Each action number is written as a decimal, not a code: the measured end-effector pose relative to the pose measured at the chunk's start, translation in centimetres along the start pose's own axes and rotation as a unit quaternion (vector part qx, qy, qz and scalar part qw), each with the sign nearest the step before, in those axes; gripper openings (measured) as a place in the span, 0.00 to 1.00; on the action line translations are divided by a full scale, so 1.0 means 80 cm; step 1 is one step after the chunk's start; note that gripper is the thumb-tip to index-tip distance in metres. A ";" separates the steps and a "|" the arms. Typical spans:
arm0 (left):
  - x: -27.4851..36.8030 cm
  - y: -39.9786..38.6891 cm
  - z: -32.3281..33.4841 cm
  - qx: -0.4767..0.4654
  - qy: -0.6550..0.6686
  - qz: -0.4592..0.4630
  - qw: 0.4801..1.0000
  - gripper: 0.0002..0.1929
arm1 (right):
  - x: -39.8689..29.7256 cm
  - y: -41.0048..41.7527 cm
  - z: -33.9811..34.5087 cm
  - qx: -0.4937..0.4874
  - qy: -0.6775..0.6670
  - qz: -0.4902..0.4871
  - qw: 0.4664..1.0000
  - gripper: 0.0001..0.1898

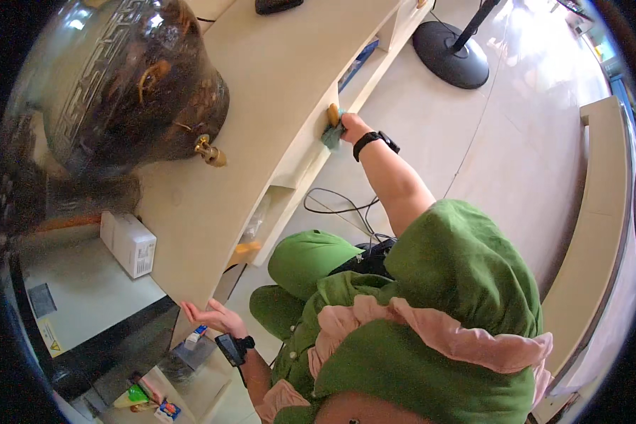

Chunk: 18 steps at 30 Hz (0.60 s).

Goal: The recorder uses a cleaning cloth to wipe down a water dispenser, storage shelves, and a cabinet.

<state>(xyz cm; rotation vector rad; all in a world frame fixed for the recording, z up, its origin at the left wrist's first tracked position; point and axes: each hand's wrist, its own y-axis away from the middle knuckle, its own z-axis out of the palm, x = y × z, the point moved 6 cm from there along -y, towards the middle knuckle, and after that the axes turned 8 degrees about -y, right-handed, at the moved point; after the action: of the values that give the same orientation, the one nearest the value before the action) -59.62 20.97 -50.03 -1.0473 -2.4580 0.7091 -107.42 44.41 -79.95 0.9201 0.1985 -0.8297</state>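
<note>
My right hand [354, 128] reaches to the front of a long cream counter [244, 106] and grips a grey-green cloth [330, 137]. The cloth lies against the counter's front board, beside an open shelf space. Just above the cloth is a tan rounded piece [333, 114], which I cannot identify for certain. My left hand [214, 318] rests at the counter's near end corner, fingers extended and thumb apart, with nothing held. Both wrists wear black bands.
A large dark glass jar [153, 90] with a brass-coloured tap [210, 152] stands on the counter. A white box [129, 244] sits on a lower grey surface. Black cables [344, 209] loop over the floor near my knees. A round black stand base [450, 55] is farther off.
</note>
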 end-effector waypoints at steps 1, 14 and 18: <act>0.000 0.000 -0.002 -0.011 -0.003 -0.005 1.000 0.23 | -0.013 0.010 0.011 0.004 0.018 -0.056 0.998 0.13; -0.012 0.005 0.002 -0.003 0.019 -0.022 1.000 0.24 | -0.072 0.279 0.177 -0.082 0.024 -0.310 0.947 0.22; -0.011 0.005 -0.003 0.030 0.022 0.012 0.999 0.26 | -0.052 0.359 0.189 -0.091 0.199 -0.415 0.883 0.21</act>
<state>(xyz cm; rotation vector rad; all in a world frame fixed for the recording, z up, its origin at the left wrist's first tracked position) -58.74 20.62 -50.18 -1.0603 -2.3757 0.7530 -92.67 44.48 -50.74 0.8076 1.0713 -1.3699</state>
